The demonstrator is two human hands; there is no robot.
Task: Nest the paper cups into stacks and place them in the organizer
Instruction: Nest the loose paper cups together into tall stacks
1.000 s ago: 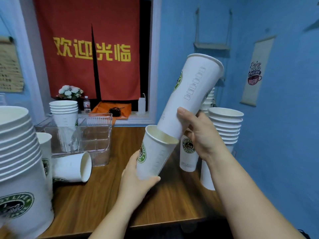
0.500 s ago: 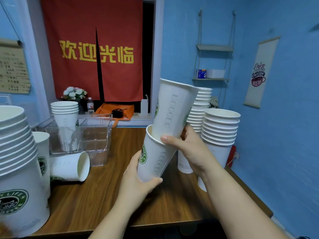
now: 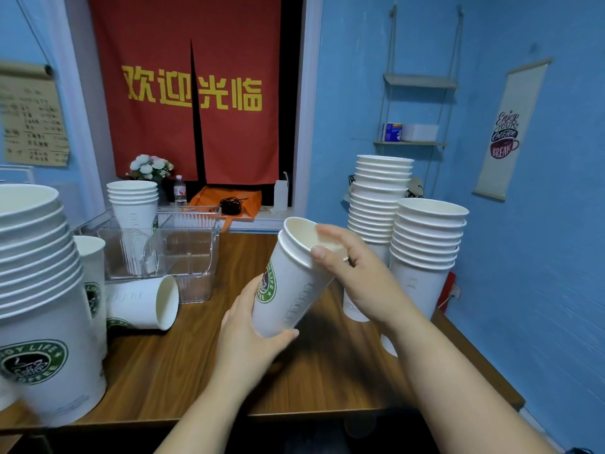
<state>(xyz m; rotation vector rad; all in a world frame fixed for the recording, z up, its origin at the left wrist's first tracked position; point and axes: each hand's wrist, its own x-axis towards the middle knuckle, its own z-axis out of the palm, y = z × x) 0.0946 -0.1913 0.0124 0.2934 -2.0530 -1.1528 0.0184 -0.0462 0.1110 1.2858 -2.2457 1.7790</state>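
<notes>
Upper cup point(image 3: 302, 234) now inside lower cup point(image 3: 291, 290)

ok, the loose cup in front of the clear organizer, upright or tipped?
Tipped. The cup lies on its side on the table, mouth facing right, in front of the organizer.

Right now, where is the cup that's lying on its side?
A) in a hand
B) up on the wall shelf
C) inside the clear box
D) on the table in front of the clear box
D: the tipped cup lies on the wooden table, in front of the clear organizer and outside its walls.
</notes>
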